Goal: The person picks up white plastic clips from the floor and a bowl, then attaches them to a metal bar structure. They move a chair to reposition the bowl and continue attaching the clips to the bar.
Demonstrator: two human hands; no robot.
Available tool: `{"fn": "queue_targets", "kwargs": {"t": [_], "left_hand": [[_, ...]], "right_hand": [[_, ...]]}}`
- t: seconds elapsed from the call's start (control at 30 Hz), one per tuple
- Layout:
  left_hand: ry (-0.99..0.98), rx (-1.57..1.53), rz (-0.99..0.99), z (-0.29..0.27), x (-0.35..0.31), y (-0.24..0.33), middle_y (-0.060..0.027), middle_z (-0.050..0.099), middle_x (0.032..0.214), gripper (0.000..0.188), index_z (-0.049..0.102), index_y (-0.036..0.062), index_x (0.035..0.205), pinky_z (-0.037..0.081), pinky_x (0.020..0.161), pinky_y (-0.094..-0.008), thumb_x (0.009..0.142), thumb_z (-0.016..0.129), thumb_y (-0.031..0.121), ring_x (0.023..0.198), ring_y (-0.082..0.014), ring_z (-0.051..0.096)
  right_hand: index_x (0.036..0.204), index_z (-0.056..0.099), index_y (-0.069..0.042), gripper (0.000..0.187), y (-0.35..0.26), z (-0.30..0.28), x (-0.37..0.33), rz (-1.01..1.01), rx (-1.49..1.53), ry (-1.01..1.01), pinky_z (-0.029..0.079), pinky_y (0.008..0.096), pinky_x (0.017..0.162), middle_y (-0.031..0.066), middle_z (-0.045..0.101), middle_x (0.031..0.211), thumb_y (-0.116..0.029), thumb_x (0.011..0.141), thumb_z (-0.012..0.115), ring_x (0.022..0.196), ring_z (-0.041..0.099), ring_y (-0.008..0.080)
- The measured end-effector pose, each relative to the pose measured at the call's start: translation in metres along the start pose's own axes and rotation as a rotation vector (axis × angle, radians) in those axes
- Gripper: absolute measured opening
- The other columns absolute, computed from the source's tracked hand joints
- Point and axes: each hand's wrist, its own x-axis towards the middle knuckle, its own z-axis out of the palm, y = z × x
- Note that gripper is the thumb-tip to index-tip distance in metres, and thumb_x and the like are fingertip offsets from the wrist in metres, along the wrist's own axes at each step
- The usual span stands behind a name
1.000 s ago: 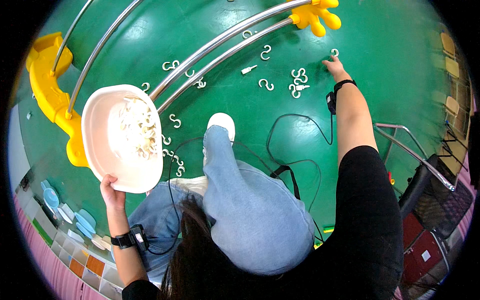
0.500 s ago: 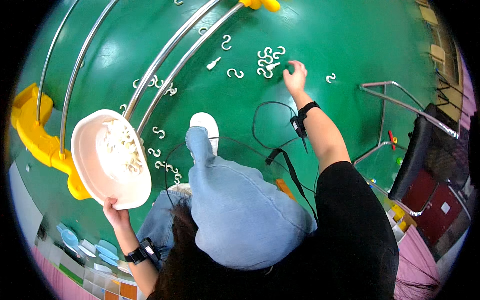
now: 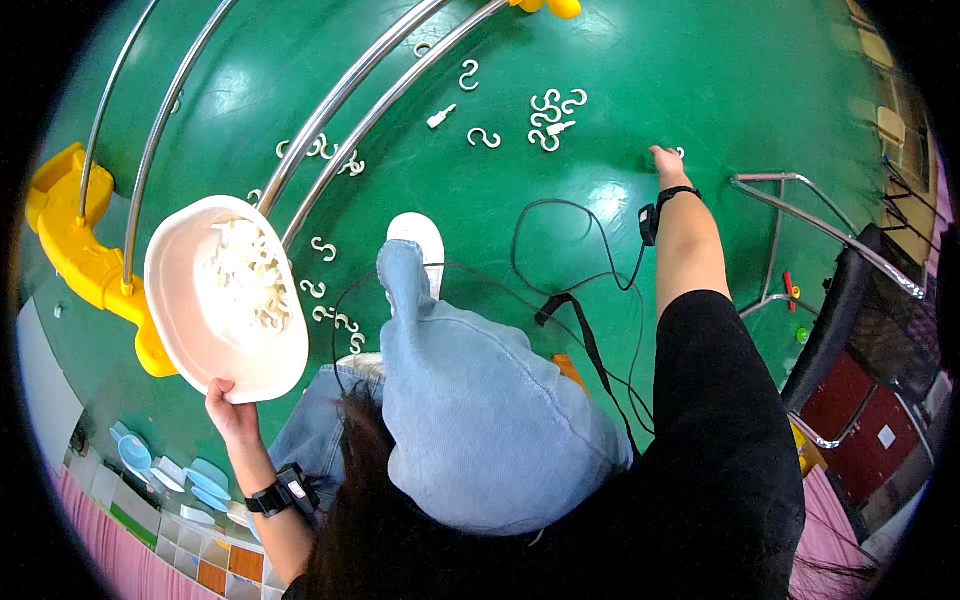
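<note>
My left hand (image 3: 230,411) grips the near rim of a white oval basin (image 3: 192,330). Inside the basin lies a heap of small white pieces (image 3: 250,275), with S-shaped hooks among them. My right hand (image 3: 668,166) is stretched out low over the floor at the right. A white S-hook (image 3: 680,152) shows just beside its fingertips. Most of that hand's fingers are hidden, so its grip cannot be made out. Left of it, a cluster of white S-hooks (image 3: 545,117) lies on the floor with a small white nozzle-like piece (image 3: 560,127) among them.
Curved metal bars (image 3: 345,85) join a yellow plastic base (image 3: 75,250) on the left. More loose hooks (image 3: 323,248) lie beside the bars and my shoe (image 3: 415,245). A black cable (image 3: 520,235) loops over the green floor. A metal-legged chair (image 3: 840,300) stands at the right.
My right hand has moved right, away from the hook cluster to the lone S-hook, which it now partly covers. My left hand still holds the basin.
</note>
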Motion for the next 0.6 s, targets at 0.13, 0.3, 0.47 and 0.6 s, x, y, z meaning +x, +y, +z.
{"fn": "queue_targets", "kwargs": {"t": [0.13, 0.3, 0.47, 0.6], "left_hand": [[-0.003, 0.011, -0.004, -0.002, -0.004, 0.001, -0.0150, 0.052, 0.114, 0.048, 0.043, -0.0066, 0.113, 0.042, 0.095, -0.0446, 0.065, 0.044, 0.000, 0.107, -0.0302, 0.050], [-0.001, 0.023, -0.012, 0.008, -0.003, 0.002, -0.0144, 0.052, 0.113, 0.050, 0.041, -0.0065, 0.114, 0.045, 0.091, -0.0440, 0.065, 0.044, 0.001, 0.104, -0.0306, 0.053], [0.007, 0.066, -0.027, -0.005, 0.000, 0.007, -0.0152, 0.052, 0.113, 0.054, 0.038, -0.0069, 0.118, 0.045, 0.091, -0.0444, 0.065, 0.044, 0.000, 0.104, -0.0301, 0.052], [0.050, 0.108, -0.039, 0.006, -0.014, 0.014, -0.0151, 0.052, 0.112, 0.052, 0.039, -0.0073, 0.117, 0.044, 0.092, -0.0439, 0.065, 0.044, -0.002, 0.103, -0.0291, 0.053]], "right_hand": [[0.115, 0.057, -0.006, 0.056, -0.038, 0.029, -0.061, -0.067, -0.072, 0.166, 0.034, 0.0396, 0.099, 0.0198, 0.052, 0.119, -0.037, 0.068, 0.061, 0.114, 0.046, 0.0311], [0.110, 0.054, -0.004, 0.046, -0.080, 0.069, -0.144, -0.648, 0.058, 0.167, 0.036, 0.0403, 0.094, 0.0180, 0.053, 0.112, -0.022, 0.068, 0.061, 0.107, 0.047, 0.0331], [0.122, 0.043, -0.007, 0.062, -0.107, 0.084, -0.177, -0.730, 0.150, 0.159, 0.035, 0.0421, 0.095, 0.0160, 0.047, 0.118, -0.025, 0.067, 0.066, 0.108, 0.043, 0.0334], [0.134, 0.034, -0.024, 0.089, -0.137, 0.062, -0.204, -0.798, -0.086, 0.249, 0.030, 0.0529, 0.097, 0.0146, 0.025, 0.139, -0.039, 0.057, 0.076, 0.125, 0.025, 0.0382]]}}
